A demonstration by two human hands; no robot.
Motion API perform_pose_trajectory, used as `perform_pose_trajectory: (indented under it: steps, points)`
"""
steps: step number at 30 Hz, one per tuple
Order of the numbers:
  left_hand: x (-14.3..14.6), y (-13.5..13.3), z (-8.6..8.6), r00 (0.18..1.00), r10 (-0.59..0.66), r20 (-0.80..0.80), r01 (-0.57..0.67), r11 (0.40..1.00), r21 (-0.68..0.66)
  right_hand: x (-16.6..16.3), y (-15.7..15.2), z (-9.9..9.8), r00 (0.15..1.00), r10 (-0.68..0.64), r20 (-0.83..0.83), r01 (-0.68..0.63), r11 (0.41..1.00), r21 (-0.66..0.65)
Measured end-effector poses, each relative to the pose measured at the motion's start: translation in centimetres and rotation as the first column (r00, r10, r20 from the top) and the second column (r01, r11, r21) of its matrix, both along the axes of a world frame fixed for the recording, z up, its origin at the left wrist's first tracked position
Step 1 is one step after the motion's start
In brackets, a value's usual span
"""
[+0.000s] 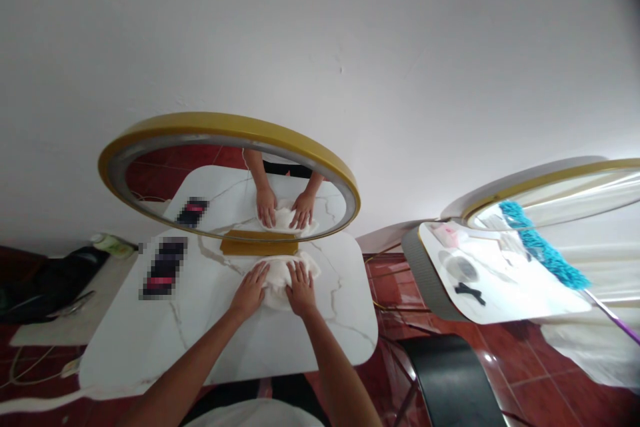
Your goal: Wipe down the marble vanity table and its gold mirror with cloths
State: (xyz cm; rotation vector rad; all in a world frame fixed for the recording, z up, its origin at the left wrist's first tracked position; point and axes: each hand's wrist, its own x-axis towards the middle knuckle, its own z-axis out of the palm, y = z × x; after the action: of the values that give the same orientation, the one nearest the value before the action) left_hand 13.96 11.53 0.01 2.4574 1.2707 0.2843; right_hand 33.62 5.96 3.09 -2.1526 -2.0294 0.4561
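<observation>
Two hands (251,288) (301,290) rest flat, unclenched, on the white cloth (277,275) beneath and between them.

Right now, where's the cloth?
In the head view, the white cloth lies left of center on the white table, under the left hand and right hand, in front of the gold mirror base.

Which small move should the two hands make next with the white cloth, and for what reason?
Probably draw the white cloth slightly toward the person: the left hand and right hand lie flat on it, the gold mirror base sits just beyond, and the tabletop extends on the near side.
</observation>
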Motion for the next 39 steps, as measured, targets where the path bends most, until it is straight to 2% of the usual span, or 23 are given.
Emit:
perform_pose_trajectory:
  steps: [3,7,12,17,21,24,27,34,39]
  points:
    - [0.1,-0.3,0.1,1.000,0.018,-0.005,-0.018,1.000,-0.007,-0.1,-0.2,-0.3,1.000,-0.015,0.003,0.015,1.000,0.022]
    - [-0.5,-2.1,0.5,1.000,0.009,0.000,-0.009,1.000,-0.011,-0.1,-2.2,0.0,1.000,0.023,-0.012,-0.023,0.999,0.046]
    - [-2.2,-6.4,0.8,0.999,-0.035,-0.033,0.034,0.999,-0.041,0.0,-7.1,0.9,0.997,0.078,-0.023,-0.077,0.996,0.034]
    - [-4.1,-11.5,0.9,0.986,-0.142,-0.083,0.132,0.984,-0.116,0.1,-12.8,0.6,0.988,0.149,-0.042,-0.151,0.987,-0.054]
    - [-4.9,-13.2,1.5,0.976,-0.198,-0.087,0.180,0.967,-0.180,0.0,-14.9,0.3,0.988,0.149,-0.048,-0.154,0.981,-0.119]
    - [-4.9,-12.6,1.8,0.977,-0.201,-0.066,0.185,0.963,-0.196,-0.1,-14.4,0.7,0.989,0.140,-0.048,-0.145,0.982,-0.121]
    - [-4.4,-11.0,1.4,0.984,-0.175,-0.039,0.165,0.971,-0.175,-0.1,-12.7,1.3,0.991,0.124,-0.058,-0.129,0.988,-0.082]
    - [-2.4,-4.7,0.6,0.996,-0.089,-0.014,0.088,0.995,-0.037,-0.1,-5.9,1.1,0.999,0.049,-0.018,-0.049,0.999,-0.005]
    - [-1.1,-0.3,0.7,0.997,-0.074,-0.016,0.073,0.997,-0.030,0.4,-1.3,0.4,1.000,0.013,-0.024,-0.014,1.000,-0.027]
